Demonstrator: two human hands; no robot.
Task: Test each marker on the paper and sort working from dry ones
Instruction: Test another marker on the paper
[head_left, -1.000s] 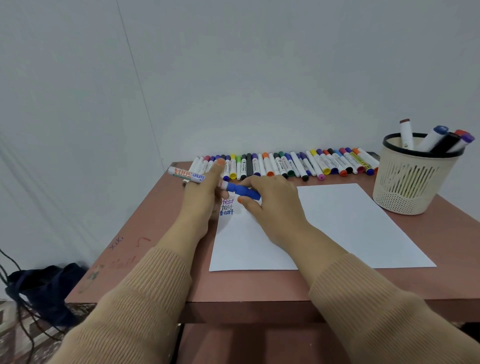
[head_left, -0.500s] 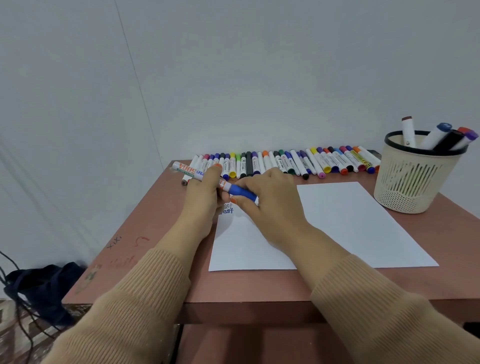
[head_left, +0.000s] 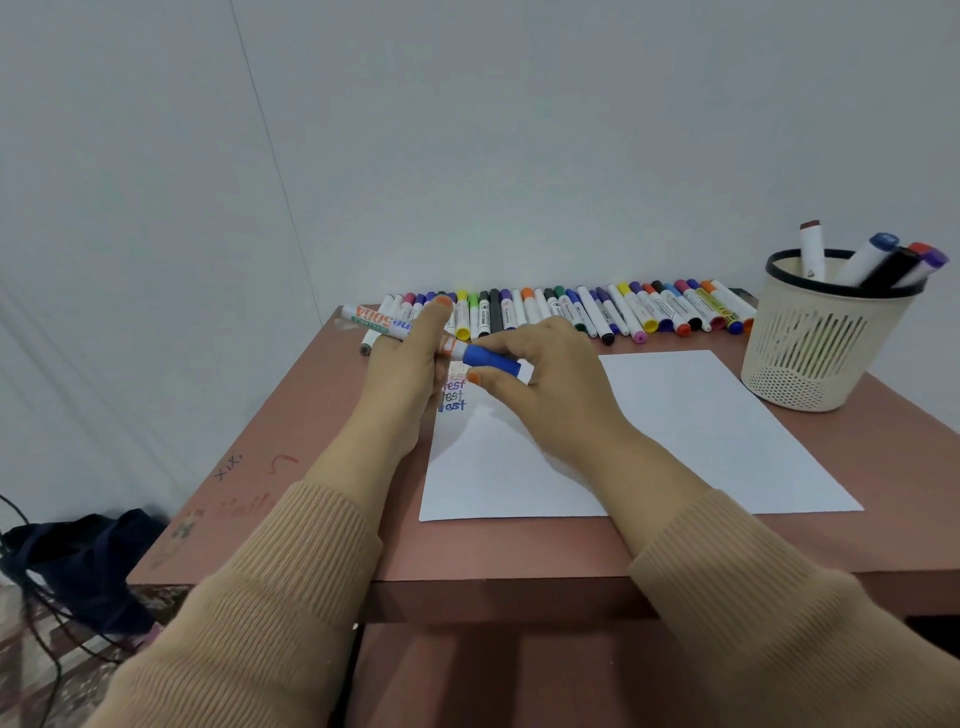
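My left hand grips the white barrel of a large marker above the table's left side. Its blue cap is pinched by my right hand, with the cap seated on the marker's end. Below the hands lies a white paper sheet with several coloured "test" words at its top left corner, partly hidden by my left hand. A long row of capped markers lies along the table's far edge.
A cream mesh cup with a black rim stands at the back right and holds several markers. The brown table has scribbles on its left side. A dark bag and cables lie on the floor at the left.
Both hands have lifted the marker slightly toward the far left, off the writing. The grip of each hand looks unchanged.
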